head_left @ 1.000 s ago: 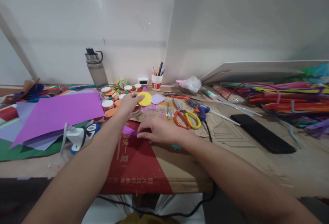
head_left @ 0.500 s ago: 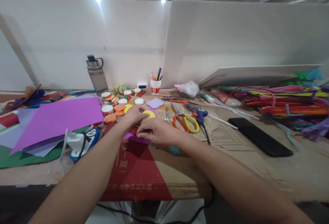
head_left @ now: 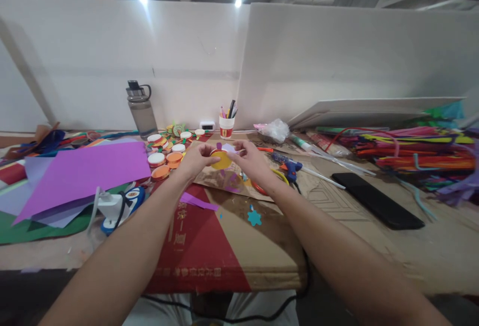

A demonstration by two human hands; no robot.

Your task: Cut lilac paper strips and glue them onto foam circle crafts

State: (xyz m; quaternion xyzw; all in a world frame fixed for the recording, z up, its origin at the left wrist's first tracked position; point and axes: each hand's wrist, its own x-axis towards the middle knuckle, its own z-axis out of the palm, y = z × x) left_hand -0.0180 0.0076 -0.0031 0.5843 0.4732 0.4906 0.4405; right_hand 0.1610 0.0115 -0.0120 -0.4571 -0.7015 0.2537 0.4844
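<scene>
My left hand (head_left: 196, 160) and my right hand (head_left: 252, 160) pinch a yellow paper disc (head_left: 221, 160) from its two sides, raised over the cardboard. A small purple tab shows just above the disc's top edge; I cannot tell if it is attached. Behind and below the disc lies a brown sheet (head_left: 209, 179) with purple scraps on it. A purple paper strip (head_left: 199, 201) rests nearer me, and a blue flower-shaped cutout (head_left: 254, 218) lies below my right hand. That hand and forearm partly cover the scissors (head_left: 281, 176).
Round white and orange lids (head_left: 160, 171) sit left of my hands, by purple paper (head_left: 93, 169). A water bottle (head_left: 141, 111) and a pen cup (head_left: 226, 126) stand behind. At right are a glue gun (head_left: 292, 168), a black phone-like slab (head_left: 374, 200) and colourful pipe cleaners (head_left: 419, 146).
Both hands have come up off the cardboard and now hold the yellow disc between them. My right hand moved away from the purple strip, uncovering it and the blue cutout.
</scene>
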